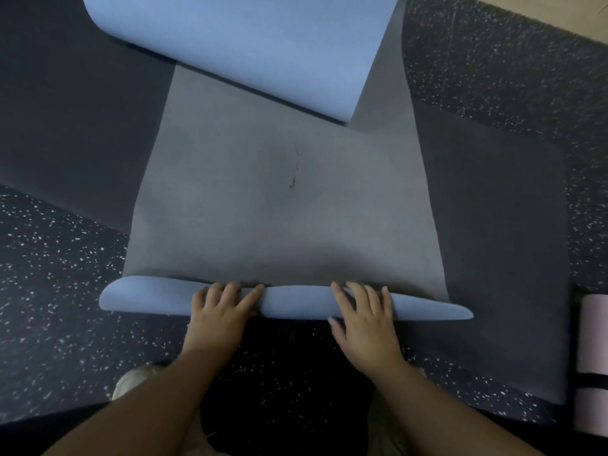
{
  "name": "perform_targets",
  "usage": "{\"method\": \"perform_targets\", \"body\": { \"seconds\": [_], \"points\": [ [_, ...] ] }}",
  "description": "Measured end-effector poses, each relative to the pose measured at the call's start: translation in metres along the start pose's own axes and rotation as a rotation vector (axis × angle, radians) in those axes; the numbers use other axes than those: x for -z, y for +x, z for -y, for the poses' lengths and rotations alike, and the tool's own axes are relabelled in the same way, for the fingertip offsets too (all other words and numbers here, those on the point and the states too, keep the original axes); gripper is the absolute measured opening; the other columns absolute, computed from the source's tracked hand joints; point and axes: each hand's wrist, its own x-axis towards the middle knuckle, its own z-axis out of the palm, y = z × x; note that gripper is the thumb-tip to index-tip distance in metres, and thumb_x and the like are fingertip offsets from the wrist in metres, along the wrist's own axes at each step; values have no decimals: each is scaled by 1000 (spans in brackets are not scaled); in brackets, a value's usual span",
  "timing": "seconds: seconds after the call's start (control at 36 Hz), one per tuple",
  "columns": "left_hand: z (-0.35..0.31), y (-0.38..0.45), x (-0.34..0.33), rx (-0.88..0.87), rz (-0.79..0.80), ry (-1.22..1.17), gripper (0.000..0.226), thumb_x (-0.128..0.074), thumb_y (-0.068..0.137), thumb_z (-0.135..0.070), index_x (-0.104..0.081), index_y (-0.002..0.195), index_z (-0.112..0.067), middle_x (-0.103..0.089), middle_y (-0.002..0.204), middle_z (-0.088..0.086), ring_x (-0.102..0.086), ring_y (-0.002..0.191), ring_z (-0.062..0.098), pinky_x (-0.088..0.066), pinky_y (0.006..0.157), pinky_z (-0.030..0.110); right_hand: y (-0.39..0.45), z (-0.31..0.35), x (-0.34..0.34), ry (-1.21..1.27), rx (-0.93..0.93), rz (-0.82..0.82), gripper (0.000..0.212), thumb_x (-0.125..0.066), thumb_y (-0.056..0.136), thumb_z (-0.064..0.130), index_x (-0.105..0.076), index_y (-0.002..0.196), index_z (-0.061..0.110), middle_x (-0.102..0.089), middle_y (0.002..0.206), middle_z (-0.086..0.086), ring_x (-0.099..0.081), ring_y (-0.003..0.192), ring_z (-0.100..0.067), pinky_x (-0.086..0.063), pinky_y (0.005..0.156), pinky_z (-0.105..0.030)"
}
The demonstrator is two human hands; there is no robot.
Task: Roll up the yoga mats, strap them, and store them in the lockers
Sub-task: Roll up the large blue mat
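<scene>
My fingers [230, 291] lie spread and fairly straight, pressing down over the top of the small roll [289, 302] I have started at the near end of the yoga mat [279, 209]; my left hand [220, 311] sits left of the roll's middle, my right hand [365, 319] right of it, thumbs on the near side. The roll shows the mat's blue face outward and tapers thin toward its right tip. Below my arms the dark speckled rubber floor [59, 284] runs under me, with a pale shoe [131, 383] at my left. Just right of me lies a pink rolled mat [592, 357] with a black strap [592, 380] round it. Beyond my hands the mat's grey underside stretches flat away from me, across a darker mat [493, 241] that runs crosswise beneath it and sticks out on both sides. At the far end the mat curls back over itself, blue side up [246, 37]. In the far right corner a strip of tan floor [559, 14] begins.
</scene>
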Motion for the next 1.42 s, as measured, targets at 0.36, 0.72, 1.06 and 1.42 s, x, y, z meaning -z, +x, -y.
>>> {"method": "perform_targets", "body": {
  "seconds": [0.36,0.72,1.06,1.42],
  "points": [
    [7,-7,-7,-38,-21,105,53,-35,81,-38,-44,131,-24,-54,91,20,-47,76,35,-43,69,54,-6,-8,-5,-128,-5,40,62,-80,68,48,-64,126,33,-60,99,-9,-58,91,-30,-38,91,-70],
    [22,-11,-18,-138,-77,131,54,-8,102,-49,-46,117,-14,-47,75,17,-45,55,28,-34,46,33,-13,-12,-17,-50,133,-88,24,-44,86,39,-60,96,24,-52,77,0,-51,67,-23,-42,58,-38],
    [20,4,-18,-41,-5,84,71,-6,94,-68,-43,83,-8,-46,72,16,-47,50,28,-26,45,28,16,-25,-23,2,183,23,36,-38,83,48,-54,76,16,-53,72,-2,-55,57,-22,-43,46,-31],
    [31,12,-20,-166,-200,59,62,-18,100,-59,-48,101,-5,-51,89,15,-48,73,30,-33,66,41,45,-19,-35,-143,119,28,47,-30,88,49,-56,74,13,-52,74,-7,-49,67,-25,-40,58,-37]
  ]
}}
